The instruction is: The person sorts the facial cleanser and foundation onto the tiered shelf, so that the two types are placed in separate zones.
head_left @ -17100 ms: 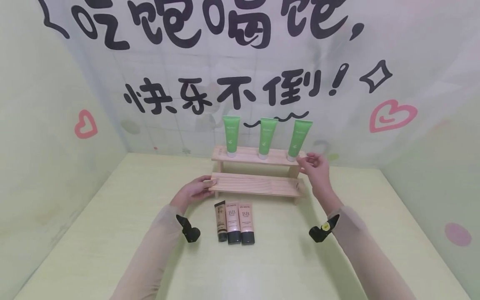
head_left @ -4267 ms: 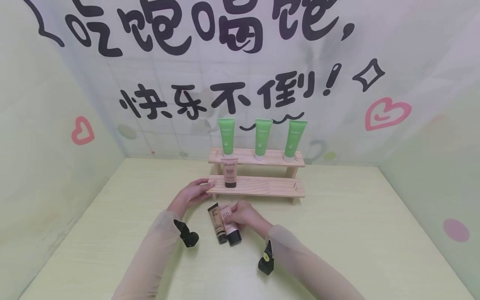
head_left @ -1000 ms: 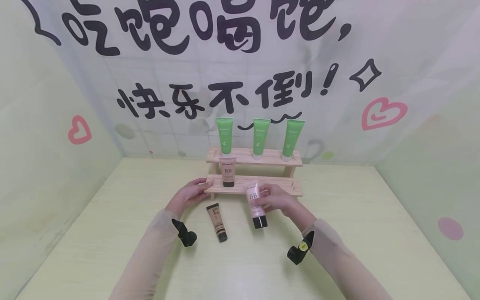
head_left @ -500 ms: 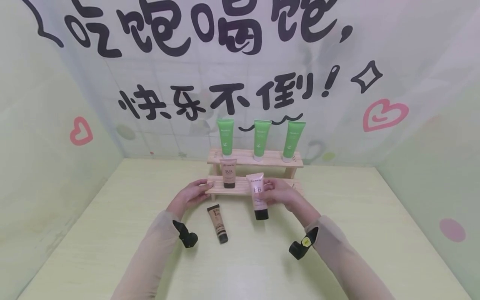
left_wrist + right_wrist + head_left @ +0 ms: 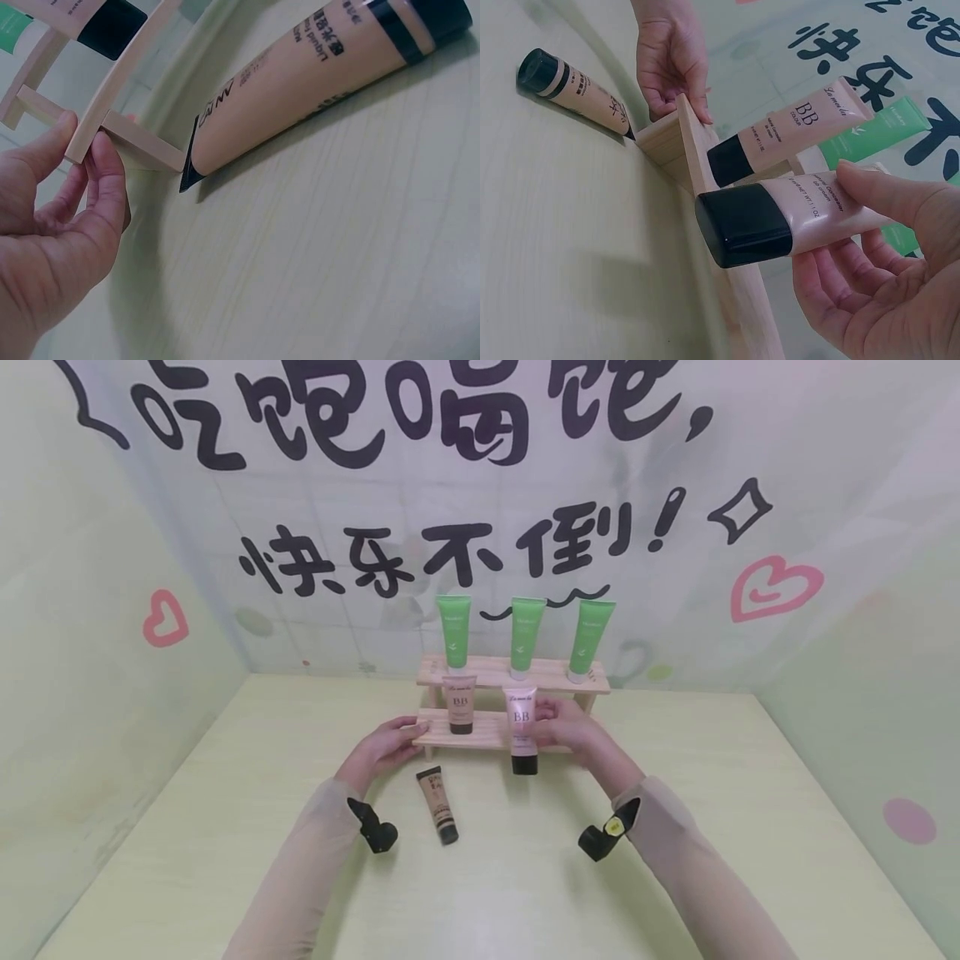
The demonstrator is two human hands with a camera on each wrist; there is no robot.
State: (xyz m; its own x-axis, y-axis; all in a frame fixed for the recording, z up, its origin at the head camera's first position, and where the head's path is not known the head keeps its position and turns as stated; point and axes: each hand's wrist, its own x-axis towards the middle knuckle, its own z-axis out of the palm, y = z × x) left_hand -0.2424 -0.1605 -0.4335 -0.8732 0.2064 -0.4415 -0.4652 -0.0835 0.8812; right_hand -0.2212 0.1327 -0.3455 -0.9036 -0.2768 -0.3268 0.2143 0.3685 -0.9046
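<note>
My right hand (image 5: 564,725) grips a pink BB cream tube (image 5: 521,714) by its side, black cap down, in front of the lower step of a two-tier wooden rack (image 5: 480,737). In the right wrist view the thumb lies on one face of this tube (image 5: 817,206) and the fingers curl behind it. My left hand (image 5: 67,217) pinches the left end of the lower board between thumb and fingers. Another pink BB cream tube (image 5: 460,706) stands cap down on that step's left part. A tan tube with a black cap (image 5: 437,806) lies on the table before the rack.
Three green tubes stand on the upper step: a left one (image 5: 454,631), a middle one (image 5: 527,635) and a right one (image 5: 591,639). Behind the rack rises a backdrop (image 5: 360,635) with black lettering. Pale side panels (image 5: 847,693) flank the table (image 5: 225,793).
Over the last second the right hand has raised the gripped pink tube toward the lower step and turned it more upright. Earlier, the other pink tube went onto that step. The left hand keeps its place.
</note>
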